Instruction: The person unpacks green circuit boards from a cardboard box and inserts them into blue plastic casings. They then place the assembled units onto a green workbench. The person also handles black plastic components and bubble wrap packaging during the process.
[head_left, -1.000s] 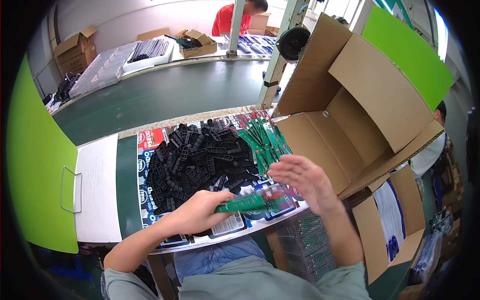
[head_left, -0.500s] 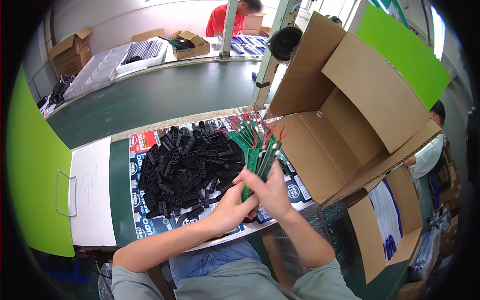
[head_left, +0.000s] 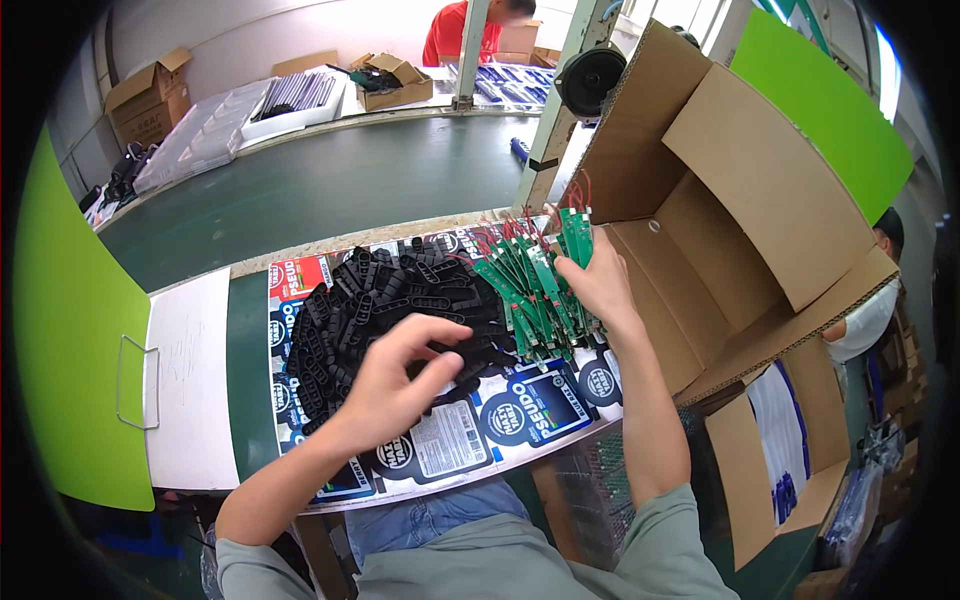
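Note:
My right hand point(head_left: 603, 283) is closed on a few narrow green circuit boards point(head_left: 574, 232) with red wires at their far ends. Beneath and beside it, a spread pile of more such circuit boards point(head_left: 530, 285) lies on the printed sheet. My left hand point(head_left: 398, 382) hovers at the near edge of a heap of small black plastic parts point(head_left: 385, 300), elongated and slotted. Its thumb and fingers are apart, and nothing shows between them. The black parts directly behind the left fingers are hidden.
A large open cardboard box point(head_left: 690, 290) borders the work area on the right; a smaller box point(head_left: 725, 440) with white and blue pieces stands below it. Beyond the sheet runs a dark green belt point(head_left: 330, 175). A post carries a black speaker point(head_left: 588, 82). A person in red point(head_left: 455, 38) works across.
My hands, together around a bunch of circuit boards before, have parted. The left moved left toward the black parts; the right moved up and right. Most boards now lie on the sheet.

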